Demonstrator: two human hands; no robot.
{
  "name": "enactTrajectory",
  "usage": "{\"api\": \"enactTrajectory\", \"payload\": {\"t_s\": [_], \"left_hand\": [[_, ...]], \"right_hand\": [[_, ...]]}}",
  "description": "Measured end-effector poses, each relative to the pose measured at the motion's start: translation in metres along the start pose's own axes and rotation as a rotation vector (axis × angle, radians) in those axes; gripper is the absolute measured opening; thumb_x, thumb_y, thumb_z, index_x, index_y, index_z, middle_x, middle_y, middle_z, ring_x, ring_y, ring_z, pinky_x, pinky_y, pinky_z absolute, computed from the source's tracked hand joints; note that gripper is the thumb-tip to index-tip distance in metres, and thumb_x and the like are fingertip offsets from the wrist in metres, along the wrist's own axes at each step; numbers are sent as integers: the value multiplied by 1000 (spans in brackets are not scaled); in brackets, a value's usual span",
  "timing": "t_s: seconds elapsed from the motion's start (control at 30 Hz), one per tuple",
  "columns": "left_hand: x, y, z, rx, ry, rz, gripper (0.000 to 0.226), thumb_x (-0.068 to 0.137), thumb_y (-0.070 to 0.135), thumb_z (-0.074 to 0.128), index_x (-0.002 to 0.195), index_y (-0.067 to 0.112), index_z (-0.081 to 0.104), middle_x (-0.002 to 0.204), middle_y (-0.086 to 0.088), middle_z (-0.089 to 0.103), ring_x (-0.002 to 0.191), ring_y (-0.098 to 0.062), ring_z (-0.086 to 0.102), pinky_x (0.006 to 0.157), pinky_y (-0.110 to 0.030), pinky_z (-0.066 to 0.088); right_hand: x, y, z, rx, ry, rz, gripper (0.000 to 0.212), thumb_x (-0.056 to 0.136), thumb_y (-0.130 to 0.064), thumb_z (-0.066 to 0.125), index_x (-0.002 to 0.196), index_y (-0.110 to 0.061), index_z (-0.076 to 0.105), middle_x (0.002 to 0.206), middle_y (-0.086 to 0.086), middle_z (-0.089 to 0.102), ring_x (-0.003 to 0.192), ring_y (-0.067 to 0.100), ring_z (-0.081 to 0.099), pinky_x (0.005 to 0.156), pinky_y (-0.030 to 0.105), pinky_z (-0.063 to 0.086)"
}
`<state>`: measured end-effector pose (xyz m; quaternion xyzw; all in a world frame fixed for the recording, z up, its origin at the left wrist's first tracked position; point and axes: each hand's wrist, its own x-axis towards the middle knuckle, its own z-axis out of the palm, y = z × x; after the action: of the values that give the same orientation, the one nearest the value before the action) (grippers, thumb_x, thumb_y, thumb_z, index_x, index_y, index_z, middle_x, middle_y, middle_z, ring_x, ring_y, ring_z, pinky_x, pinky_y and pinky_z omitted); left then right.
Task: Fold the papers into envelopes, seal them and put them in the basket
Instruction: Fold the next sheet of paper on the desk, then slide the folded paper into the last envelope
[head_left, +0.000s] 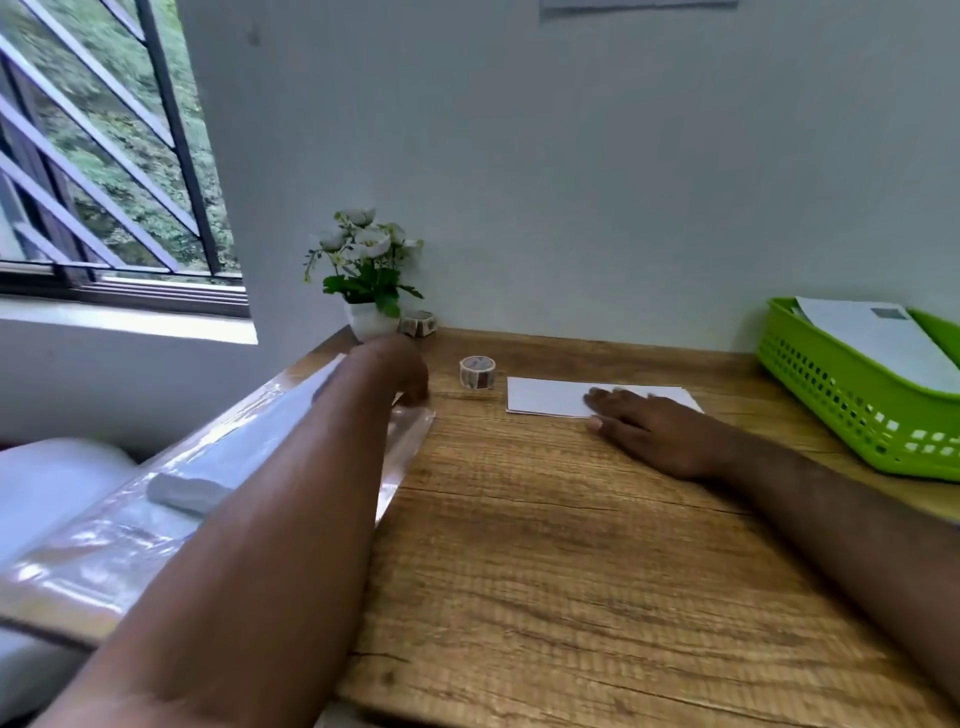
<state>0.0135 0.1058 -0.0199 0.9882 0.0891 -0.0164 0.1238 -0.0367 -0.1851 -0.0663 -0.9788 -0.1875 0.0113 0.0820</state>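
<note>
My right hand (644, 423) lies flat, fingers straight, pinning the folded paper (550, 397) to the bench (545, 545), while my left hand (400, 371) reaches toward the tape roll (477, 372); its grip I cannot tell through the blur. The basket (831, 384) sits far right, one envelope (878, 338) inside. My worry: easing the right hand's pressure lets the fold spring open, or the left arm drags the plastic sleeve (260, 447) off the bench.

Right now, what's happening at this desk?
A person is working on paper envelopes at a wooden desk. The right hand lies flat on a folded white paper, holding it down. The left hand reaches out over a clear plastic packet of paper, close to a tape roll; its fingers are blurred. The green basket on the right already holds white paper. A second tape roll sits by the flower pot.
</note>
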Motion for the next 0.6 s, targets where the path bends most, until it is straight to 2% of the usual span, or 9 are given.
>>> {"api": "enactTrajectory", "payload": {"t_s": [0.07, 0.2, 0.3, 0.37, 0.47, 0.53, 0.6], "left_hand": [[2, -2, 0, -58, -2, -28, 27, 75, 20, 79, 94, 9, 63, 95, -8, 63, 94, -26, 61, 88, -40, 54], [-3, 1, 0, -32, 108, -6, 39, 73, 22, 80, 105, 11, 61, 98, -7, 62, 94, -26, 60, 82, -41, 55], [-8, 6, 1, -3, 183, 22, 29, 83, 18, 69, 109, 12, 60, 107, -8, 64, 98, -27, 62, 80, -41, 55], [-14, 10, -4, -18, 271, 46, 19, 89, 16, 60, 108, 13, 59, 109, -9, 65, 99, -28, 62, 78, -39, 54], [-24, 18, -25, -91, 485, 119, 18, 90, 11, 55, 107, 11, 60, 108, -9, 66, 99, -30, 63, 72, -37, 48], [-34, 27, -44, -297, 670, 242, 30, 86, 13, 55, 114, 15, 65, 109, -8, 69, 97, -27, 67, 76, -31, 51], [-46, 39, -62, -711, 827, 437, 38, 83, 16, 57, 118, 26, 68, 103, -1, 74, 87, -15, 70, 77, -21, 50]], "right_hand": [[0, 2, -2, -10, -14, 6, 67, 92, -60, 21, 151, -29, 20, 158, -11, 17, 145, 6, 13, 120, 34, 8], [0, 1, -1, -36, -12, 4, 73, 86, -65, 17, 150, -30, 21, 158, -11, 18, 145, 7, 15, 120, 34, 9], [-1, 1, -2, -56, 54, 6, 70, 88, -63, 21, 149, -28, 27, 157, -7, 25, 144, 10, 23, 117, 31, 15], [-2, 0, -3, -41, 118, -13, 71, 87, -63, 24, 148, -26, 31, 155, -5, 30, 142, 11, 27, 115, 29, 18], [-5, -1, -3, 49, 159, -44, 68, 89, -60, 33, 148, -26, 32, 155, -8, 28, 143, 5, 20, 113, 23, 14], [-8, 0, -4, 166, 216, -31, 65, 89, -58, 39, 146, -29, 35, 153, -13, 30, 139, -2, 17, 113, 22, 14], [-12, -1, -9, 341, 354, -2, 60, 86, -59, 45, 140, -34, 44, 148, -15, 39, 134, -3, 27, 113, 28, 23]]}}
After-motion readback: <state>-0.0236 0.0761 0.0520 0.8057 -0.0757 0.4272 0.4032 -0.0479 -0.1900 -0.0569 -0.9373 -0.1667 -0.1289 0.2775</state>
